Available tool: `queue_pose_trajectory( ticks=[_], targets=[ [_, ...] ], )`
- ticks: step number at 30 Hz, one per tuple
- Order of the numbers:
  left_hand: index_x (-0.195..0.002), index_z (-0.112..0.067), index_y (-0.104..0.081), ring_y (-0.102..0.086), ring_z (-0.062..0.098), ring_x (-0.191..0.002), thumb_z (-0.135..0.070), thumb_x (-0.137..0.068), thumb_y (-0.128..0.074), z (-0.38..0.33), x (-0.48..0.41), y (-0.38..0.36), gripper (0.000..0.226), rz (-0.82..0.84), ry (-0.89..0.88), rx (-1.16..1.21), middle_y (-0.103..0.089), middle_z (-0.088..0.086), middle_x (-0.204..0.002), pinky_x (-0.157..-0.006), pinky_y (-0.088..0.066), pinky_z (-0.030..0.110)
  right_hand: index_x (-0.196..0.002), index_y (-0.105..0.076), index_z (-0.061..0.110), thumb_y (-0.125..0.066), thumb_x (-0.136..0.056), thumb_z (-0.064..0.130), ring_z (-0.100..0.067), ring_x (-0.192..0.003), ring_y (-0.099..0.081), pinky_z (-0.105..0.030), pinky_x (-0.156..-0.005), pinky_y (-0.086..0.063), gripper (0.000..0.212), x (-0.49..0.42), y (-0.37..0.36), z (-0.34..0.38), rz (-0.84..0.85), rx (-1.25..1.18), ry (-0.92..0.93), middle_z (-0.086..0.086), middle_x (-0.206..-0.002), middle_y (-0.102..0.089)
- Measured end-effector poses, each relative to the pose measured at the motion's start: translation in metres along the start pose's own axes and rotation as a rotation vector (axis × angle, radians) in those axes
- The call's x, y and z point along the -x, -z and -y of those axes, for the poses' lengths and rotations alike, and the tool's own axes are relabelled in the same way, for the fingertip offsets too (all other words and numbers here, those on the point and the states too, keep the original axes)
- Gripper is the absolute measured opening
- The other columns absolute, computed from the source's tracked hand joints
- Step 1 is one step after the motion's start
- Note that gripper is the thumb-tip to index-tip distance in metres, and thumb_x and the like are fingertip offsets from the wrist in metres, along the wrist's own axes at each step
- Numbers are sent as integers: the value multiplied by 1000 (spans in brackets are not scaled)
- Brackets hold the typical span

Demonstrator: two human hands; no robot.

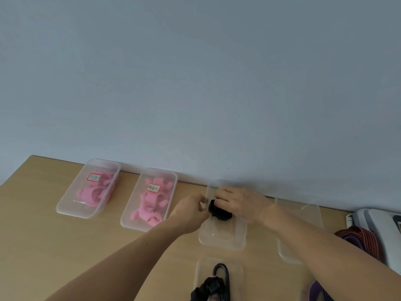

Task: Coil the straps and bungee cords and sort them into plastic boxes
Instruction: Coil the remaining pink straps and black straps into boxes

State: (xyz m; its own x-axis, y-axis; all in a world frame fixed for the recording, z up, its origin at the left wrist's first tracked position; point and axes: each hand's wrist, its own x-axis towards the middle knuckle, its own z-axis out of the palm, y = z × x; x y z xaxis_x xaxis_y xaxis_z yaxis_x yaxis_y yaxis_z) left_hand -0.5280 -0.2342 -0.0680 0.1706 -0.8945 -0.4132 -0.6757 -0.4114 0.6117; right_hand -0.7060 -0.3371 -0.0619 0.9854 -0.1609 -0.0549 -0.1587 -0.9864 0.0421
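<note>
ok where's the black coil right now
Head view, right of centre: the black coil is held between the left hand and right hand at the far end of a clear box, just right of a pink-strap box.

Clear glossy plastic boxes (pixel 221 235) on a matt wood-look table (pixel 43 224)

The bare left forearm (pixel 121 257) comes in from the 7 o'clock corner and reaches toward 1 o'clock. The bare right forearm (pixel 325 242) comes in from 4 o'clock and reaches toward 10 o'clock. The left hand (pixel 191 211) is knuckles-up with its fingers curled. Its fingertips are at the 9 o'clock end of a small black coiled strap (pixel 219 212), but whether they pinch it cannot be told. The right hand (pixel 240 203) lies palm-down over the coil from its 2 o'clock side, fingers bent around it. The hands nearly meet.
</note>
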Motion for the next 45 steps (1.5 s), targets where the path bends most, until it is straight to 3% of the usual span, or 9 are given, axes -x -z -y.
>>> queue_pose_trajectory(
  ticks=[10, 14, 18, 21, 27, 32, 37, 41, 45],
  targets=[
    [-129, -17, -56, -68, 21, -83, -19, -88, -51, -6, 4, 0, 41, -34, 4, -22, -63, -7, -78, -78, -55, 35, -91, -65, 23, -82, -60, 10, -18, -75, -57, -27, -61, -48, 38, -8, -6, 20, -83, 70, -284, 5, -89, -62],
    [-135, -16, -50, -68, 20, -82, -23, -89, -51, -5, 5, -3, 46, -46, 17, -16, -66, -2, -83, -78, -55, 35, -112, -63, 19, -69, -78, 3, -23, -97, -53, -29, -72, -46, 39, -1, -13, 24, -84, -140, -426, 1, -115, -58],
    [-149, -19, -30, -64, 24, -99, -28, -91, -54, -5, 5, -7, 63, -117, -17, -81, -68, 5, -107, -84, -51, 36, -129, -58, 22, -65, -83, 3, -22, -118, -44, -34, -94, -45, 50, 3, -17, 13, -92, -387, -499, 2, -130, -50],
    [-151, -21, -25, -47, 24, -124, -39, -88, -57, -7, 4, -9, 73, -240, -141, -299, -50, 3, -135, -99, -41, 34, -134, -57, 23, -71, -80, 7, -18, -122, -44, -30, -97, -42, 58, 6, -16, 9, -128, -508, -569, 2, -129, -51],
    [-129, -24, -57, -21, 22, -147, -51, -86, -56, -7, -3, -17, 50, -261, -367, -646, -35, 0, -153, -114, -24, 36, -122, -67, 11, -80, -68, 3, -30, -105, -60, -42, -84, -54, 56, 10, -16, 24, -218, -322, -502, -7, -118, -64],
    [-124, -14, -67, -60, 25, -122, -48, -67, -81, -8, 3, -16, 68, -371, -442, -659, -66, 2, -126, -95, -52, 38, -130, -60, 11, -76, -75, 15, -23, -113, -57, -39, -97, -51, 58, 22, -23, 30, -259, -248, -504, -1, -128, -61],
    [-130, -7, -64, -62, 27, -122, -30, -82, -72, -2, 2, -19, 54, -451, -559, -616, -68, 6, -125, -96, -54, 41, -130, -60, 15, -74, -76, 20, -23, -116, -56, -40, -100, -48, 56, 25, -21, 33, -248, -214, -570, 0, -129, -60],
    [-150, -12, -40, -23, 24, -150, -33, -104, -30, 3, -3, -23, 52, -244, -463, -708, -47, 0, -152, -119, -21, 41, -124, -65, 13, -79, -71, 22, -25, -112, -59, -41, -96, -49, 56, 24, -20, 35, -253, -208, -646, 0, -123, -63],
    [-157, -15, -20, 13, 24, -152, -35, -105, -25, 7, -9, -28, 55, -170, -411, -763, -24, -2, -163, -121, 5, 47, -117, -69, 18, -82, -68, 30, -23, -108, -60, -41, -91, -49, 52, 23, -20, 38, -219, -173, -665, 3, -116, -66]
  ],
)
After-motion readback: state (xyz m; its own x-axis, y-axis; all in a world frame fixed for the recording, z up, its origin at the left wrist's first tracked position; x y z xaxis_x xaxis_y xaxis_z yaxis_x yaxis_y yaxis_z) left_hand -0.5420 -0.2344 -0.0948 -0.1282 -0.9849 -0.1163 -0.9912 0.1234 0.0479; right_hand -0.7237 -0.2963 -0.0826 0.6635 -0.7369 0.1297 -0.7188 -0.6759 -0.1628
